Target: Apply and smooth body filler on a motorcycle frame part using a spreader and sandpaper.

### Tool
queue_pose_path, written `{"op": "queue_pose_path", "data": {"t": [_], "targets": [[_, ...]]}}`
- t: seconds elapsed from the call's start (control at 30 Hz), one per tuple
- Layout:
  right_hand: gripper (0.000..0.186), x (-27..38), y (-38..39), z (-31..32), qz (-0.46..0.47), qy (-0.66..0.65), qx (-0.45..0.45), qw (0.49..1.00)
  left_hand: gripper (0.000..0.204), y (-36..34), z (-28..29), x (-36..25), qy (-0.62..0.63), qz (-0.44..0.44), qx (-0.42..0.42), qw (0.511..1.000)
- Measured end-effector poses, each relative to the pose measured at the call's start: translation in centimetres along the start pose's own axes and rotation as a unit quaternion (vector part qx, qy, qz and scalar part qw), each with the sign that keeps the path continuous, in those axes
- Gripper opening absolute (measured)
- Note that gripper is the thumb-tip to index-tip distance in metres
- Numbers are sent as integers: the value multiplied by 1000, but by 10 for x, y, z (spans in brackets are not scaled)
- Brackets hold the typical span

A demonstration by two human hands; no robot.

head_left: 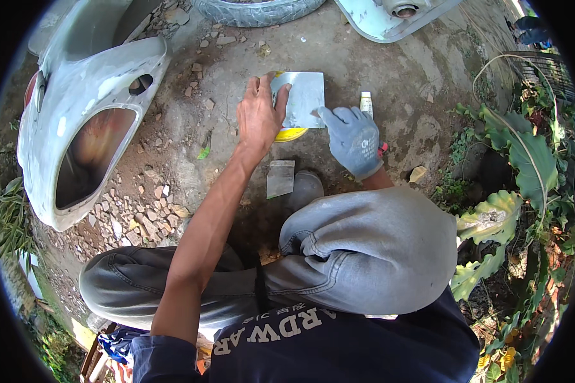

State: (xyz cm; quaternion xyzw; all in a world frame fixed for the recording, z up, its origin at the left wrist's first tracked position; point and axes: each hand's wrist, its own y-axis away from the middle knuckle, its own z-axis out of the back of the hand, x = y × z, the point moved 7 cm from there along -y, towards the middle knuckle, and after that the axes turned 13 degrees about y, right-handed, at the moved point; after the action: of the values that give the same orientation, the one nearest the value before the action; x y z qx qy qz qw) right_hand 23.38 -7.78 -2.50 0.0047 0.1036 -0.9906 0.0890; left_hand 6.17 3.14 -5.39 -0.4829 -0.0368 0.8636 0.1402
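Note:
A flat grey square sheet (305, 96) lies over a round yellow lid or can (291, 134), whose rim shows below and at the upper left. My bare left hand (259, 112) grips the sheet's left edge, thumb on its upper face. At the right edge is my right hand (353, 137), in a grey glove, with its fingers curled. A small dark tip shows by the index finger, and something red (383, 149) pokes out near the wrist; what the hand holds is mostly hidden. Just beyond the glove is a pale tube (366, 102) with a white cap.
A smaller grey plate (280, 179) lies on the ground near my shoe (305, 188). At left stands a large white-grey vehicle body shell (102, 83), with broken stones (144, 217) below. A tyre (255, 14) and a pale panel (390, 22) lie ahead; leafy plants (524, 156) line the right.

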Motion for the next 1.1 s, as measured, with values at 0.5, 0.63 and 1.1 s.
{"op": "queue_pose_path", "data": {"t": [0.5,0.63,1.1], "targets": [[30,-34,-51,-5,4,-64,-56,996,50,-3,0,11,46,52,-60,996],[24,-20,-18,2,4,-37,-38,999,49,4,-7,1,20,-4,-60,998],[27,-24,-44,-16,-34,-104,-39,993,48,8,2,1,-8,-22,-66,998]]}}
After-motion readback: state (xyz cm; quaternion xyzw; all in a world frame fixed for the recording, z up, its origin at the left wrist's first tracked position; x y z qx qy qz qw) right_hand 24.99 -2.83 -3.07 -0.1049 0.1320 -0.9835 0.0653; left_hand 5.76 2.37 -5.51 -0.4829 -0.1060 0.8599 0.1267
